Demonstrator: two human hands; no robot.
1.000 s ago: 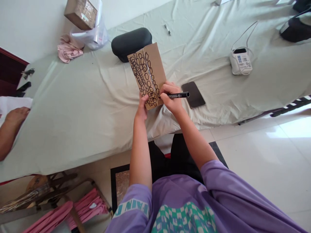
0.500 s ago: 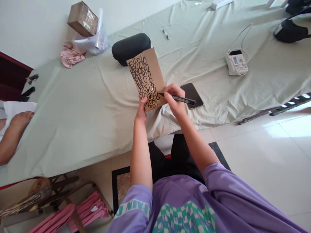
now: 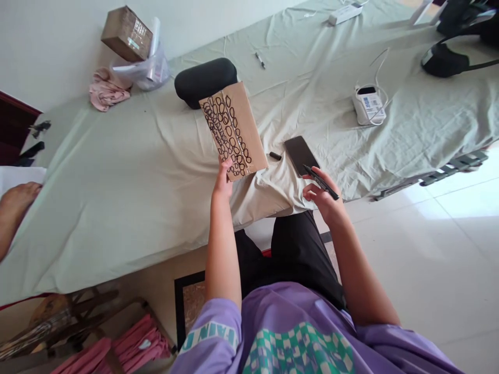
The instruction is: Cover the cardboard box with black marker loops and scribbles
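Note:
My left hand (image 3: pixel 224 175) grips the lower left corner of a brown piece of cardboard (image 3: pixel 251 135), its thumb on the front face. Rows of black hand-drawn loops cover the cardboard's left and middle part; a strip at the right is bare. My right hand (image 3: pixel 325 195) is away from the cardboard and holds a black marker (image 3: pixel 322 183), uncapped, its tip pointing up and left. Beyond that hand a dark smartphone (image 3: pixel 300 153) lies on the cloth. A black marker cap (image 3: pixel 275 156) lies between the phone and the cardboard.
A black case (image 3: pixel 206 78) sits behind the cardboard on the cloth-covered table (image 3: pixel 128 197). Farther off are a small pen (image 3: pixel 260 61), a white device with a cable (image 3: pixel 369 106), a cardboard box (image 3: pixel 127 34) and pink cloth (image 3: pixel 107 89). Another person's hand (image 3: pixel 23 195) rests at the left edge.
My right hand has drawn back from the cardboard to the right with the marker, uncovering the cap and more of the phone. My left hand still holds the cardboard.

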